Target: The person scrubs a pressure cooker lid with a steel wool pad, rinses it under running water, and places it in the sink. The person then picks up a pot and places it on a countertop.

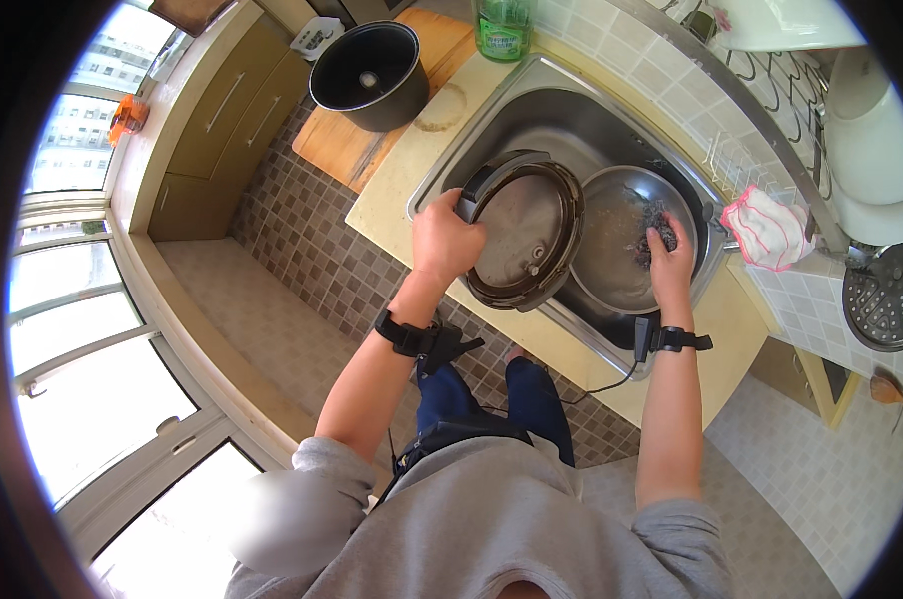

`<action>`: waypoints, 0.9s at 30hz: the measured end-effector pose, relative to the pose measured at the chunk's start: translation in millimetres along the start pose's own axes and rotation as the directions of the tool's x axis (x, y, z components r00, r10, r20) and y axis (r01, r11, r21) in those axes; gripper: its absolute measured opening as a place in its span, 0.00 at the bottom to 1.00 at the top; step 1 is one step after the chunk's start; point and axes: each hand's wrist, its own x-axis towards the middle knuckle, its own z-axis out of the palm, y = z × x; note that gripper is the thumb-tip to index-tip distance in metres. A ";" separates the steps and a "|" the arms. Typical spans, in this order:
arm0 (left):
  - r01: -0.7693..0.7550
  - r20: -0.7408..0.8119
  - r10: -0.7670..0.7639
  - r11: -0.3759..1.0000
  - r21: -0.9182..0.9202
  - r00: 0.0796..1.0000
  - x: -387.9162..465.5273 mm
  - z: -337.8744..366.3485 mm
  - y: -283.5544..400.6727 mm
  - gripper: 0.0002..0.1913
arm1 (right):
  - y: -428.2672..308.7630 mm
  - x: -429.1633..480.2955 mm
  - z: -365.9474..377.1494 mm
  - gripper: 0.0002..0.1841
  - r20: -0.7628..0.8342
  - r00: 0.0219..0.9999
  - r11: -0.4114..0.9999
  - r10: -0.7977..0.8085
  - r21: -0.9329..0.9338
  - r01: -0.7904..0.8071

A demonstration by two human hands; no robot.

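Observation:
My left hand (449, 238) grips the rim of a round pressure-cooker lid (522, 228), whose metal inner face with a small valve is turned up towards me. The lid is held tilted over the left part of the stainless-steel sink (563, 123). In my right hand (670, 262) is a dark, wiry scouring pad (653, 230), pinched between thumb and fingers. Beneath that hand a round metal pan (608, 258) with murky water sits in the sink. The lid overlaps the pan's left edge in view; whether they touch I cannot tell.
A black inner pot (373, 78) stands on a wooden board (331, 146) at the counter's far left. Behind the sink is a green dish-soap bottle (502, 34). A white cloth with pink edging (767, 228) hangs at the right, below a metal dish rack (751, 97) holding white bowls (878, 142).

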 end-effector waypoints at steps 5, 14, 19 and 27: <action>-0.076 -0.043 0.078 0.996 0.042 0.996 -1.6 -3.0 0.7 0.32 | 1.2 -13.9 7.2 0.20 -0.023 0.979 0.931 0.202 -0.306 -0.199; -0.026 0.051 0.024 0.999 0.034 0.998 -5.2 -2.6 10.7 0.30 | -136.3 28.6 -7.1 0.16 -0.236 0.943 0.917 -0.236 0.266 0.296; -0.089 0.014 0.088 0.992 0.084 0.996 -6.3 2.1 11.5 0.26 | -236.9 20.6 5.7 0.08 -0.347 0.805 0.793 -0.481 0.220 0.568; -0.037 -0.016 0.038 0.998 0.047 0.999 -7.9 4.7 6.4 0.18 | -256.7 21.6 6.2 0.10 -0.322 0.889 0.882 -0.326 0.233 0.408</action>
